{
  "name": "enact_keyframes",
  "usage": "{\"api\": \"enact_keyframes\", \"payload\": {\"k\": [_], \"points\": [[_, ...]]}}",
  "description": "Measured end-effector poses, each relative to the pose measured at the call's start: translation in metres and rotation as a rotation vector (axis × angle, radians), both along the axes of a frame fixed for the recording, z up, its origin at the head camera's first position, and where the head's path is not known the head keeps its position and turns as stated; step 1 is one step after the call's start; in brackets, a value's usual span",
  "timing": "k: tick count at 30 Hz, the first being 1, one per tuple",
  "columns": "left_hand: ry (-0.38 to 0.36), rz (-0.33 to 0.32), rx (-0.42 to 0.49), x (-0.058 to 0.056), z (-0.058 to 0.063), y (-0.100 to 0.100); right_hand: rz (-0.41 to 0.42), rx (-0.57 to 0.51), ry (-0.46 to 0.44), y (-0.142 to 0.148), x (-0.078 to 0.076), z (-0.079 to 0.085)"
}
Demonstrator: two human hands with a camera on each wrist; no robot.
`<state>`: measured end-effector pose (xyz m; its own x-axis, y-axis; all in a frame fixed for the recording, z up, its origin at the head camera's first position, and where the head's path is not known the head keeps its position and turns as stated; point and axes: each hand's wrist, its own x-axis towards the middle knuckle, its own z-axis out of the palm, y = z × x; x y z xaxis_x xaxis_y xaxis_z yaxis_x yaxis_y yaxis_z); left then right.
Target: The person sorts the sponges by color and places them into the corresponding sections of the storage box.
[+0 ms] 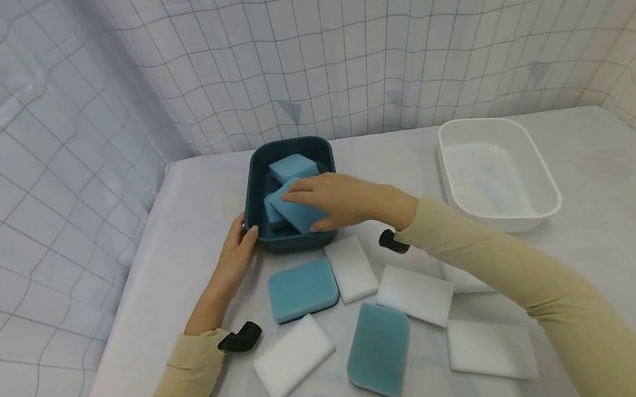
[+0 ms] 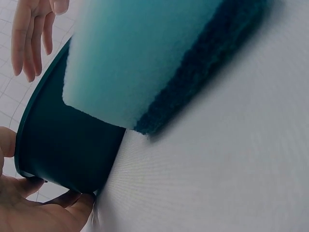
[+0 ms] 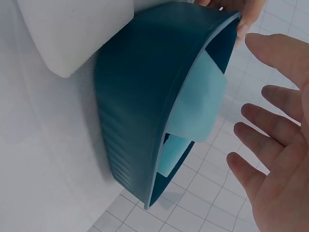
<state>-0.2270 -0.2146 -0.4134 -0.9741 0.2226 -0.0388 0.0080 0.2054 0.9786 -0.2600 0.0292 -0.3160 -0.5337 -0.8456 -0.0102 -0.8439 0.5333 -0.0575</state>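
Observation:
My left hand grips the near left corner of a dark teal basin, thumb at its rim and fingers against its outer wall. Inside the basin lie several blue sponges, one tilted over another. Above them hovers my right hand; its fingers are spread and hold nothing in the right wrist view. Just in front of the basin a blue sponge with a dark scouring layer lies on the table. Another blue sponge lies nearer to me, among several white sponges.
A white basin with nothing in it stands at the right. White sponges are scattered over the white tablecloth, one partly hidden under my right forearm. Grid-patterned curtains hang behind and at both sides.

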Motion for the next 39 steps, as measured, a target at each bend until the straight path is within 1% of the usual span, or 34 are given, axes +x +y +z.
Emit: {"api": "enact_keyframes", "payload": {"k": [4,11,13,18,24,29,39], "points": [[0.0,0.003,0.003,0.0,0.001,0.0,0.011,-0.002,-0.003,0.002,0.001,0.0],[-0.015,0.008,-0.006,-0.001,-0.002,-0.001,0.014,-0.018,-0.068,0.007,0.004,0.0],[-0.016,0.008,-0.009,-0.002,-0.003,-0.001,0.017,-0.02,-0.071,0.008,0.005,-0.001],[-0.01,0.011,-0.008,-0.001,-0.001,0.0,0.049,-0.063,-0.057,0.01,0.007,-0.005],[-0.013,0.013,-0.004,-0.001,-0.002,0.0,0.096,-0.109,-0.036,0.011,0.009,-0.008],[-0.016,0.015,-0.006,-0.001,-0.001,0.0,0.107,-0.129,-0.03,0.011,0.01,-0.01],[-0.018,0.017,-0.012,0.002,0.003,0.001,0.116,-0.14,-0.054,0.014,0.018,-0.012]]}}
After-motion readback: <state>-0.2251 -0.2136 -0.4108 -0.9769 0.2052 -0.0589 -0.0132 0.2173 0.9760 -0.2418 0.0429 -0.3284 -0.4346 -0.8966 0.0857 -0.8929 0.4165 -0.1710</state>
